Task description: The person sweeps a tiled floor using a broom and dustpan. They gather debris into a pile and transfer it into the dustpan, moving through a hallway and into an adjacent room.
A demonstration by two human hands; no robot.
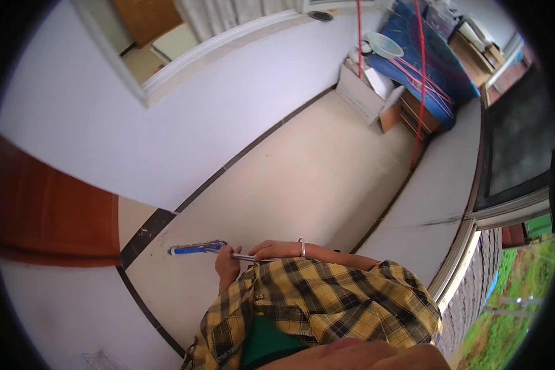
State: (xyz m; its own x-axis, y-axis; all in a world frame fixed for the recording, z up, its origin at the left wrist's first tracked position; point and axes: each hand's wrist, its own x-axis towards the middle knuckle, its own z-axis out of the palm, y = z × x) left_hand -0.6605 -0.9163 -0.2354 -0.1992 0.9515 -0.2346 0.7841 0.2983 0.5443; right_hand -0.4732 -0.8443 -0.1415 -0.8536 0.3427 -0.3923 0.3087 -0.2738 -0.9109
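Note:
A long-handled floor mop with a flat blue head rests on the pale floor near the doorway, a dark fringe along its far edge. Its metal handle runs right, towards my body. My left hand is wrapped around the handle close to the head. Farther up, my right hand, with a silver bangle at the wrist, also grips it. Past my right hand, the checked shirt hides the rest of the handle. Dark specks of dirt lie beside the head, by the black threshold strip.
A reddish-brown wooden door is at left. White walls with black skirting bound the pale tiled floor. Red cords hang before a cardboard box and a blue sheet. An open window is at right.

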